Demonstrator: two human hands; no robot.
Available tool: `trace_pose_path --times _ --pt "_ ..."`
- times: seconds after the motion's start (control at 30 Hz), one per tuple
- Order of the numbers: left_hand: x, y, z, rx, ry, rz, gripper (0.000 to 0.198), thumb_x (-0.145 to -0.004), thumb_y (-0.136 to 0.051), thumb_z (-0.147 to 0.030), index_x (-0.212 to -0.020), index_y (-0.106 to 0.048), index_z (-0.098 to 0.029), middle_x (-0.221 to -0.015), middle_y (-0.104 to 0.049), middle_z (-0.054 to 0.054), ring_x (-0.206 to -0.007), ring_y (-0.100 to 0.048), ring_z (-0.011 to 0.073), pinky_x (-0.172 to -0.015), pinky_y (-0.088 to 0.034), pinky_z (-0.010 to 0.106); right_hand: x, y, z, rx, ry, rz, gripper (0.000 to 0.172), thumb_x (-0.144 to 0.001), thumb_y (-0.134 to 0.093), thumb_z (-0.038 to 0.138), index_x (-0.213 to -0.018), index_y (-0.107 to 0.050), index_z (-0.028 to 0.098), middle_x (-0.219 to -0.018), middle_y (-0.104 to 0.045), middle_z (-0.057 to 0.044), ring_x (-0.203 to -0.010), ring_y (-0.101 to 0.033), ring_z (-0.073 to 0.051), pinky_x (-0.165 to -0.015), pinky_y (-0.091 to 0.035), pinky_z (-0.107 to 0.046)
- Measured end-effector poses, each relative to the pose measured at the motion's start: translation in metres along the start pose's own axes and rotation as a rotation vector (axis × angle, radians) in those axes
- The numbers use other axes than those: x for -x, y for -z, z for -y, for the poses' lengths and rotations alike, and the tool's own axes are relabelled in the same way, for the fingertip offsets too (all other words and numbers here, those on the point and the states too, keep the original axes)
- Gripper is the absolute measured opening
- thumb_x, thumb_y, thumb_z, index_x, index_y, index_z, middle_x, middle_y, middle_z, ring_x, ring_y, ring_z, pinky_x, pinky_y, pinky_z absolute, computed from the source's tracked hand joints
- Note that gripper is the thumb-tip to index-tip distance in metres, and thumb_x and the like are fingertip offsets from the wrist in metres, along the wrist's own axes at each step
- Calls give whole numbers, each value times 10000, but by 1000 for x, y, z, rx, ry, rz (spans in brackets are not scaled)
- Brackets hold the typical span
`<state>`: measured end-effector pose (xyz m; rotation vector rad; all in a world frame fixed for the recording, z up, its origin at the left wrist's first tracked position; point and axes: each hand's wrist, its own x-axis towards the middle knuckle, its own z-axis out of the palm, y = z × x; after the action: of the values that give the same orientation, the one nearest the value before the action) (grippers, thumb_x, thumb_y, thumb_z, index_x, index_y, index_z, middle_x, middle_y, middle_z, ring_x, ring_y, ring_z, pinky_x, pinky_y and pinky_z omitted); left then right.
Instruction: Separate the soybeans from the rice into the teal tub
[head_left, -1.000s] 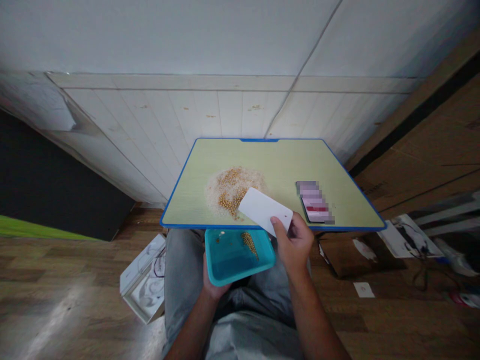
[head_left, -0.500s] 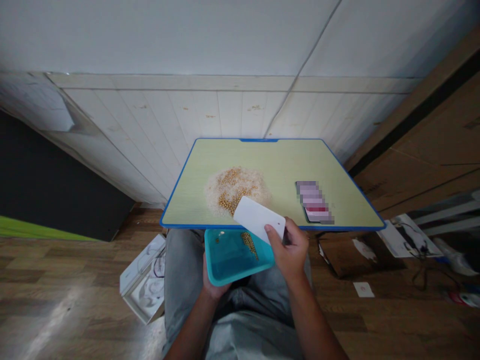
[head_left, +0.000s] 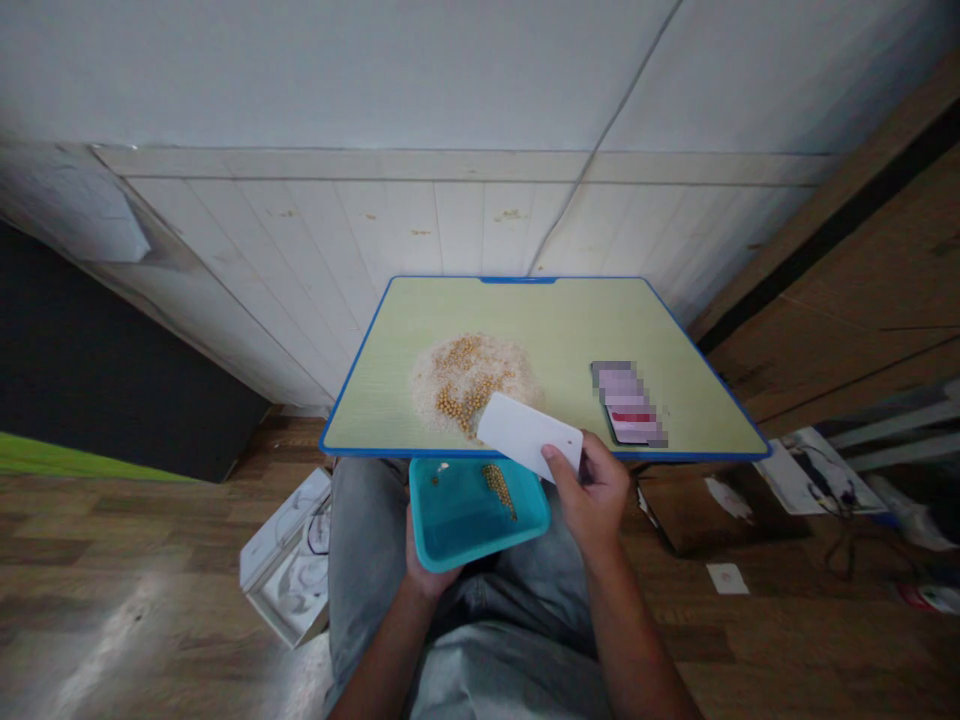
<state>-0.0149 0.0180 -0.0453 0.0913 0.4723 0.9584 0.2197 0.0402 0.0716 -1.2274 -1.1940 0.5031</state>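
Observation:
My right hand [head_left: 598,490] pinches a white plastic card [head_left: 529,435] by its right end. The card is tilted over the table's front edge, its far end beside a pile of white rice grains [head_left: 427,385] mixed with yellow soybeans [head_left: 454,405]. Below that edge, my left hand [head_left: 429,570] grips a teal plastic tray [head_left: 480,545] from underneath on its left side; most of those fingers are hidden. Inside the tray lie a small strip of soybeans [head_left: 496,484] and a few bits near its far left corner.
The small folding table [head_left: 570,320] has a blue rim. A phone [head_left: 628,402] lies on its right part. An open white box [head_left: 289,565] stands on the floor at left. Cardboard boxes [head_left: 840,290] and cables [head_left: 832,485] are at right.
My right hand has drawn the white card slightly to the right, away from the soybeans at the pile's near edge. The tray and my left hand have stayed put.

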Motion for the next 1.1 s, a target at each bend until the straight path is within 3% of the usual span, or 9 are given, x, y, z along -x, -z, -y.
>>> trace_pose_path --times 0.13,0.3,0.43,0.57,0.77,0.97,1.1 --pt "-4 6 1 -25 3 7 928 -1169 14 -512 -1329 -871 -285 -1456 -821 -23 -1589 -597 308 -1428 -232 602 0 0 1 -10 -10 26 289 -962 -803 394 -766 -680 221 -690 -631 29 -648 -581 -159 -631 -476 -275" --pt "-3 5 2 0 -21 73 804 -1179 -116 -528 -1354 -858 -273 -1487 -803 7 -1494 -691 304 -1418 -295 577 0 0 1 -13 -6 9 290 -962 -802 394 -765 -677 223 -691 -630 31 -647 -578 -157 -626 -466 -272" --pt "-1 -3 1 19 -14 65 844 -1176 -63 -516 -1370 -851 -285 -1454 -820 -21 -1503 -683 296 -1427 -279 567 -1 -1 -1 -7 -5 6 289 -967 -802 396 -772 -677 222 -698 -633 29 -655 -582 -160 -638 -471 -277" --pt "-1 -10 2 42 -32 80 801 -1176 -123 -548 -1406 -834 -259 -1505 -793 18 -1477 -704 298 -1418 -320 537 -1 -1 -1 2 4 19 295 -968 -802 391 -766 -668 223 -694 -623 30 -652 -574 -158 -635 -464 -277" --pt "-1 -13 0 41 3 68 912 -1172 -20 -549 -1334 -871 -266 -1443 -823 -17 -1378 -768 240 -1395 -360 451 -3 -2 5 19 29 53 303 -966 -787 385 -753 -647 223 -672 -585 42 -621 -542 -144 -599 -419 -268" --pt "-4 -8 1 10 -21 52 807 -1178 -128 -568 -1367 -854 -268 -1515 -784 -1 -1545 -647 275 -1419 -306 501 -4 -3 10 29 60 66 311 -957 -781 366 -733 -619 225 -657 -530 54 -602 -508 -134 -582 -392 -267" --pt "-5 -4 0 -50 12 16 860 -1176 -63 -565 -1356 -857 -291 -1507 -786 -32 -1656 -510 313 -1424 -254 591 -5 -4 12 29 83 72 311 -963 -774 351 -729 -611 225 -655 -518 58 -593 -503 -128 -572 -383 -262"
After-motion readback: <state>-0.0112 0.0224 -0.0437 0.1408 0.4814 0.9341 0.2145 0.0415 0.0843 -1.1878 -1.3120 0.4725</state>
